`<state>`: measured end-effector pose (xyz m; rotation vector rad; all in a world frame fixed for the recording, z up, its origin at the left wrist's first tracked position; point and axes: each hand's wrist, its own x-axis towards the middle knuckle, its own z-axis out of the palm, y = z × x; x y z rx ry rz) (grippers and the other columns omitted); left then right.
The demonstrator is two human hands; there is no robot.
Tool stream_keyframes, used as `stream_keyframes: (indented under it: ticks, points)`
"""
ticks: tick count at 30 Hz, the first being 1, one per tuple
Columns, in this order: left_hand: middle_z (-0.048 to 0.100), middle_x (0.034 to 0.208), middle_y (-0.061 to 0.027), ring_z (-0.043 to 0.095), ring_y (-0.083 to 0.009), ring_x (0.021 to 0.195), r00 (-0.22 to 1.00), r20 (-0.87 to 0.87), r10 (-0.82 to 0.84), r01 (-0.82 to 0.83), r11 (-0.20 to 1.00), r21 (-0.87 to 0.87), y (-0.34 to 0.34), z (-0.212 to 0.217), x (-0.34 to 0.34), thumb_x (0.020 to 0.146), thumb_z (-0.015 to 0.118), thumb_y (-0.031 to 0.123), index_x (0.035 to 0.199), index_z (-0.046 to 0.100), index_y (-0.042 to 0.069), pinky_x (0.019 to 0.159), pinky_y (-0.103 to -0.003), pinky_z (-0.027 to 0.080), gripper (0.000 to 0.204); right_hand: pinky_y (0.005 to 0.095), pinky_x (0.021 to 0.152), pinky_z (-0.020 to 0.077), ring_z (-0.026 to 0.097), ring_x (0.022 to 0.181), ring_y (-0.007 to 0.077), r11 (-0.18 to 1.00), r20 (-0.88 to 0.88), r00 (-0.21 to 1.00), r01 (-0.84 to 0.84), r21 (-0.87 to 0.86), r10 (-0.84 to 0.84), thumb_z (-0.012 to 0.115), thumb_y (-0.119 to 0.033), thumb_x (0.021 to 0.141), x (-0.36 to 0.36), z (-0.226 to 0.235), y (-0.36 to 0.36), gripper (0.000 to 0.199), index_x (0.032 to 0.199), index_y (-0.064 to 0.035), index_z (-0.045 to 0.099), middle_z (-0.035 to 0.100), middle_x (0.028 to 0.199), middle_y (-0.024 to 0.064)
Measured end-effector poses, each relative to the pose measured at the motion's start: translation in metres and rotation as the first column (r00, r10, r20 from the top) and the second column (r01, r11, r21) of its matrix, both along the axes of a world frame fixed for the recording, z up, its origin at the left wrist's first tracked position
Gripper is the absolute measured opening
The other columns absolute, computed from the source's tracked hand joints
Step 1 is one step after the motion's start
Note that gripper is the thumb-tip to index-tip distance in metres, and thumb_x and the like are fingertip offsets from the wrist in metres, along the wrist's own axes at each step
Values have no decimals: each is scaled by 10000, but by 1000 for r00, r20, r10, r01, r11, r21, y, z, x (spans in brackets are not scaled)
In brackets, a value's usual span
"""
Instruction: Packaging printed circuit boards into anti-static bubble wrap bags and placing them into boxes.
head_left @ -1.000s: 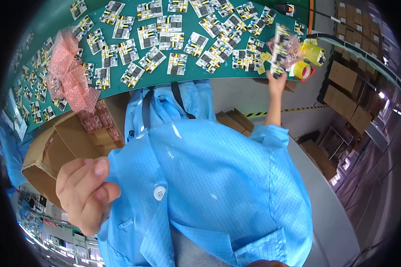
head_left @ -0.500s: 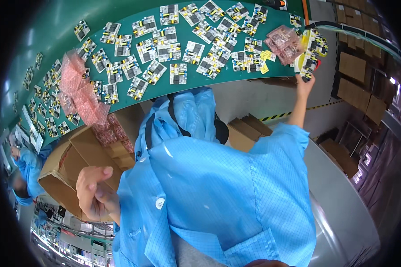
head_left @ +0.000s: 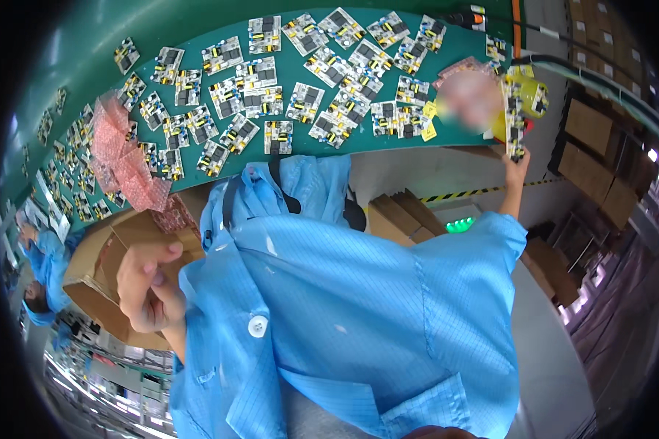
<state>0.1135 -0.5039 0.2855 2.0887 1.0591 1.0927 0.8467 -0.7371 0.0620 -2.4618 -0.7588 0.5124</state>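
Held board: a narrow circuit board [head_left: 513, 117] with yellow and black parts, gripped at its lower end by the right hand [head_left: 518, 162].
Pose: upright on its long edge, raised above the right end of the green table [head_left: 198, 29], just past that table's near edge.
Neighbours of the board: a yellow roll [head_left: 533, 96] just beside it on the right; a blurred pinkish bag [head_left: 467, 99] just beside it on the left.
Left hand [head_left: 148, 287]: loosely curled, fingers bent in, holding nothing that can be made out.
Place of the left hand: in front of an open cardboard box [head_left: 99, 256], below the table's near edge on the left.
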Motion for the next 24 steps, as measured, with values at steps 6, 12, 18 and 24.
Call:
stream_keyframes:
  ticks: [6,12,18,24]
  points:
    - [659,721,-209,647,-288,578,975,-117,-190,199,978,62,38,4,31,880,495,-75,1137,523,-60,510,-371,524,259,420,1054,394,493,1208,326,987,55,997,-45,-156,54,778,-69,665,74,-22,-53,827,1412,-67,423,440,1362,193]
    - [671,737,-203,648,-286,579,976,-113,-185,185,983,-10,42,-2,43,862,477,-108,1155,522,-58,528,-375,527,300,553,1114,287,360,1294,484,766,282,947,68,-639,152,781,-282,670,108,-31,-38,905,1479,-253,375,376,1426,247]
    - [676,746,-198,650,-281,589,980,-142,-143,141,990,-19,43,-6,41,861,464,-111,1178,528,-58,537,-369,522,327,540,1157,221,284,1377,455,710,225,961,45,-703,162,805,-261,652,99,-41,2,999,1511,-220,297,316,1478,233]
    - [678,742,-195,649,-278,591,990,-54,-130,128,991,-46,43,-17,38,851,476,-111,1149,543,-63,536,-368,524,308,465,1143,308,379,1363,390,747,262,938,7,-665,225,835,-220,604,60,-25,73,978,1464,-139,377,432,1446,183]
